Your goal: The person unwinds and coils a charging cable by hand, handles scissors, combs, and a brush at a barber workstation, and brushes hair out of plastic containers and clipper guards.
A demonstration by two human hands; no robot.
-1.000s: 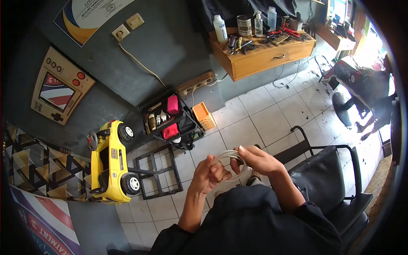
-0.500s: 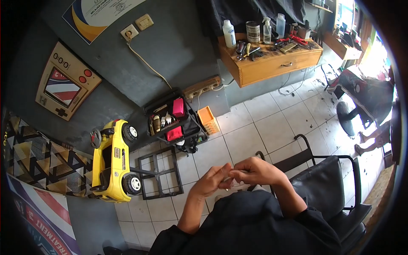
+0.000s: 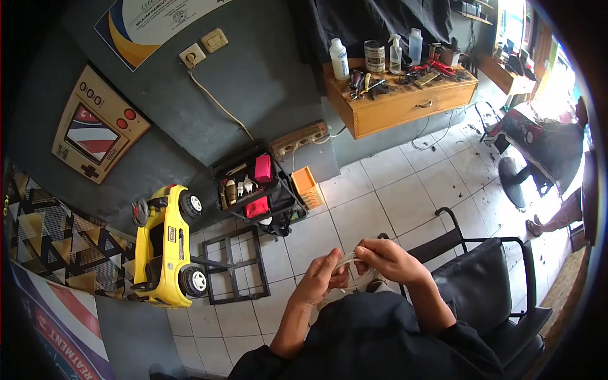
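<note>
A coil of white cable (image 3: 347, 259) hangs between my two hands, in front of my dark clothing. My left hand (image 3: 320, 278) pinches the coil's left side between thumb and curled fingers. On the other side, my right hand (image 3: 391, 261) is closed on the coil's upper right part, its thumb pressed on the strands. The fingers partly hide the loops. Beyond my hands lies the white tiled floor.
A black chair (image 3: 475, 278) stands close on my right. Ahead are an open black tool case (image 3: 278, 196), an orange basket (image 3: 305, 183) and a wooden drawer shelf (image 3: 405, 104). Left are a yellow toy car (image 3: 166, 247) and black frame (image 3: 234, 269). People are at far right.
The coil was an open ring, then was mostly hidden behind my fingers; now it shows again as a flatter loop. Both hands stay on it and have turned slightly.
</note>
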